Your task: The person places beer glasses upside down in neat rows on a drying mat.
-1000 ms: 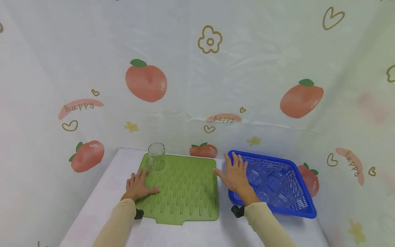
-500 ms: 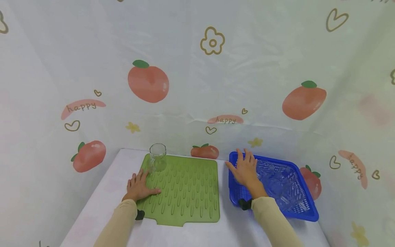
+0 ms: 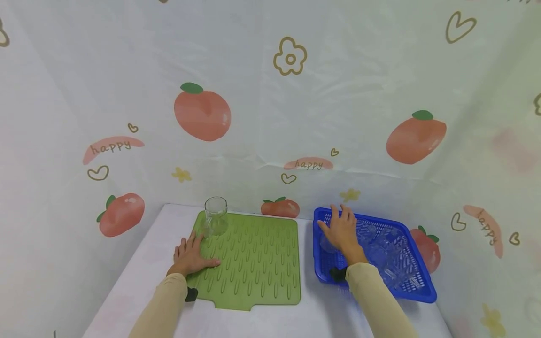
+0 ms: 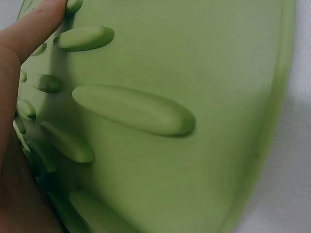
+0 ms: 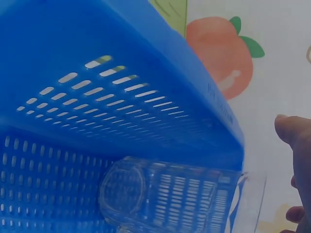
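My left hand (image 3: 190, 257) rests with spread fingers on the left edge of a green ridged drying mat (image 3: 253, 272). In the left wrist view, part of this hand lies along the mat's ridges. A clear glass mug (image 3: 216, 220) stands upright on the mat's back left corner. Over the left part of a blue plastic basket (image 3: 424, 267) hovers my right hand (image 3: 343, 233), fingers extended and holding nothing. The right wrist view shows a clear glass (image 5: 180, 196) lying on its side in the basket, with my right thumb (image 5: 289, 127) beyond its rim.
More clear glasses (image 3: 380, 253) lie in the basket, partly behind my right forearm. A white cloth covers the table (image 3: 270, 324). A printed curtain (image 3: 253, 117) hangs close behind the mat and basket. A strip of table separates mat from basket.
My right hand has moved right, from the basket's left edge to over its inside. My left hand has stayed on the mat, and the mug stands where it was.
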A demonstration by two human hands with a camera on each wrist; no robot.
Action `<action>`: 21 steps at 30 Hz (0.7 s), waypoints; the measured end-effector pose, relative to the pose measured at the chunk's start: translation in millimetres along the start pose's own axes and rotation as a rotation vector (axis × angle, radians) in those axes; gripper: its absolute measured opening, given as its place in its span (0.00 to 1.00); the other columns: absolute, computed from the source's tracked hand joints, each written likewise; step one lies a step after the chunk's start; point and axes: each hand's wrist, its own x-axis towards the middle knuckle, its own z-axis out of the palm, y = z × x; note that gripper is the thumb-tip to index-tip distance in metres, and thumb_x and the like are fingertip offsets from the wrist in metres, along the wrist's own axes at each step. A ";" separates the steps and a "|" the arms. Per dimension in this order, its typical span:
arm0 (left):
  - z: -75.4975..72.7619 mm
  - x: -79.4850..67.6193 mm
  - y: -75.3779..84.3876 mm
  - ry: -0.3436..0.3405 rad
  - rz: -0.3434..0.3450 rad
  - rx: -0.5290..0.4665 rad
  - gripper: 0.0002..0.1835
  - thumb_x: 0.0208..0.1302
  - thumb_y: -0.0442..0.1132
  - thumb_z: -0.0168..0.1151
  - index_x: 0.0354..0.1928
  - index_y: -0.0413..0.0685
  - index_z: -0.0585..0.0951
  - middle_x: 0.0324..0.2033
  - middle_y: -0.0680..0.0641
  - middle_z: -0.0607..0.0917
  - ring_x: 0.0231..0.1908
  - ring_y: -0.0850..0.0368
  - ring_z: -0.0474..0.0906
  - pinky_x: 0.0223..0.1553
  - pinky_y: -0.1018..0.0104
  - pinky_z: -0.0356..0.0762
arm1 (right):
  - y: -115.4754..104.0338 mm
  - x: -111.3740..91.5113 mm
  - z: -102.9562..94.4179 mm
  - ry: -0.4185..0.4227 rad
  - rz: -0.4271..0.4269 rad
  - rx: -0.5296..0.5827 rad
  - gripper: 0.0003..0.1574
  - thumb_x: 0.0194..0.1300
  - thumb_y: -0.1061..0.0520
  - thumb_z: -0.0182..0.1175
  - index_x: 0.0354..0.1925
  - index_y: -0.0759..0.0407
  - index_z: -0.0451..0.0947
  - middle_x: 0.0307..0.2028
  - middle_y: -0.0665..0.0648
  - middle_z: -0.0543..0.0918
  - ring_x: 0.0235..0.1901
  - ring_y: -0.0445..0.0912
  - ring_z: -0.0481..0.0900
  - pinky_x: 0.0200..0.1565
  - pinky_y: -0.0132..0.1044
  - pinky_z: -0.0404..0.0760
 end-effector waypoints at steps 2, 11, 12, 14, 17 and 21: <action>-2.0 -1.8 2.3 -0.013 -0.009 0.012 0.71 0.46 0.73 0.73 0.81 0.44 0.48 0.80 0.31 0.39 0.77 0.20 0.30 0.72 0.22 0.33 | 1.9 0.6 0.7 -0.008 0.001 0.006 0.50 0.76 0.38 0.54 0.78 0.66 0.50 0.76 0.79 0.46 0.76 0.76 0.44 0.73 0.75 0.49; -3.1 -2.6 2.9 -0.007 -0.014 0.015 0.70 0.46 0.73 0.73 0.81 0.44 0.48 0.80 0.30 0.40 0.77 0.20 0.32 0.72 0.22 0.34 | 5.6 6.9 3.4 -0.054 0.002 0.014 0.49 0.76 0.41 0.55 0.78 0.68 0.50 0.75 0.80 0.47 0.76 0.76 0.44 0.74 0.72 0.47; -3.0 -2.8 3.4 -0.009 -0.016 0.013 0.69 0.47 0.72 0.73 0.81 0.44 0.48 0.80 0.31 0.41 0.77 0.21 0.31 0.72 0.22 0.34 | 6.3 7.5 4.4 -0.058 0.002 0.011 0.49 0.76 0.41 0.55 0.78 0.68 0.49 0.75 0.80 0.46 0.76 0.76 0.44 0.74 0.72 0.47; -3.4 -3.4 4.6 -0.009 -0.018 0.015 0.69 0.47 0.72 0.73 0.81 0.44 0.49 0.80 0.30 0.41 0.77 0.20 0.32 0.72 0.22 0.35 | 7.4 8.4 5.9 -0.061 0.008 0.010 0.49 0.76 0.42 0.56 0.78 0.68 0.50 0.75 0.81 0.47 0.75 0.76 0.44 0.75 0.72 0.46; -3.8 -3.3 4.9 -0.013 -0.019 0.022 0.69 0.48 0.72 0.73 0.81 0.45 0.49 0.80 0.30 0.41 0.77 0.20 0.32 0.72 0.22 0.35 | 8.6 8.9 8.5 -0.074 0.025 0.008 0.49 0.75 0.42 0.56 0.77 0.69 0.51 0.75 0.81 0.47 0.75 0.76 0.45 0.75 0.72 0.44; -2.8 -2.3 3.9 -0.015 -0.018 0.030 0.69 0.47 0.73 0.73 0.81 0.45 0.48 0.80 0.30 0.41 0.77 0.20 0.32 0.72 0.22 0.35 | 9.7 9.3 12.1 -0.087 0.045 -0.004 0.47 0.75 0.44 0.57 0.75 0.72 0.54 0.74 0.82 0.50 0.75 0.76 0.47 0.76 0.72 0.41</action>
